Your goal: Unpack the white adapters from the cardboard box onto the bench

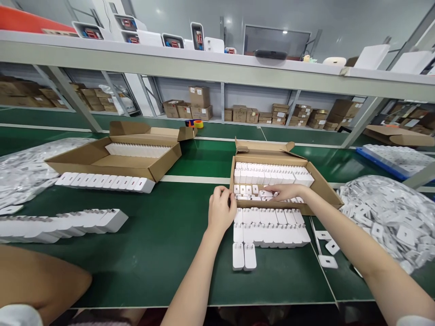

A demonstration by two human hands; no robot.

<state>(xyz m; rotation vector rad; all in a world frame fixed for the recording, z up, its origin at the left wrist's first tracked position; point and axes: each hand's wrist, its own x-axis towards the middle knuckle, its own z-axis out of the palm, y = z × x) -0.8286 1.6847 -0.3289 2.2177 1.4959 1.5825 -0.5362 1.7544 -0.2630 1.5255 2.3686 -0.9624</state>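
An open cardboard box (322,185) holds a row of white plug chargers (261,175) along its back, prongs up, and more small white pieces with dark ports near its front wall. At its front left corner is my left hand (221,209), fingers curled together; a dark spot shows between them, but what they hold is unclear. My right hand (288,192) reaches into the box from the right, its fingertips closed on a white charger (265,193) lying there. In front of the box stand rows of white chargers (272,233) with metal prongs, two of them set apart nearer me.
Loose white covers (328,261) lie right of the rows, beside a bulging clear bag (390,222) of white parts. To the left are another open box (159,167), charger rows (105,182) and a person's arm (44,285). A shelf beam (190,63) crosses overhead.
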